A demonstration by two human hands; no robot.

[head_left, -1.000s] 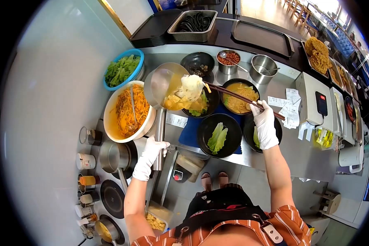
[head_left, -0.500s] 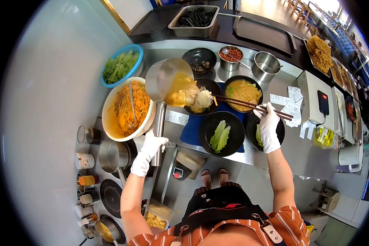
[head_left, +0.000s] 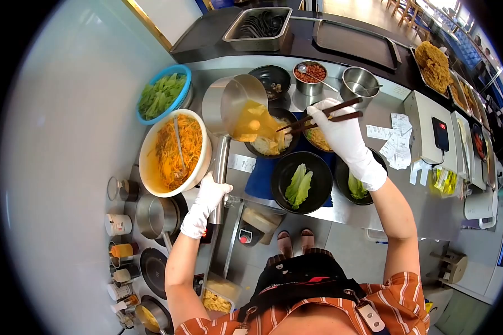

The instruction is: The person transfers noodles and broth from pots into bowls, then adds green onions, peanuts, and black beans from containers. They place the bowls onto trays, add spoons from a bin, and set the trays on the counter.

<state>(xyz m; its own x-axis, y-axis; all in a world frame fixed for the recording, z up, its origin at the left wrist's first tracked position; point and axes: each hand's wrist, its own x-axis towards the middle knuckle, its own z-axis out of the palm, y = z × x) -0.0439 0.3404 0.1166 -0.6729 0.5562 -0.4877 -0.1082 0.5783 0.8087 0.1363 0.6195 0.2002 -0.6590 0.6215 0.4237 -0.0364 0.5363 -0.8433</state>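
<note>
Pot (head_left: 232,109) tipped by left hand (head_left: 207,204) clenched on handle, broth mid-pour into bowl (head_left: 271,134); right hand (head_left: 341,134) pinched chopsticks (head_left: 318,116); lettuce bowls at 5 o'clock unfilled.

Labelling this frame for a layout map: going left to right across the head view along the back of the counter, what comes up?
Blue basket of greens → tilted metal saucepan → bowl of peanuts → steel pot → white scale.
</note>
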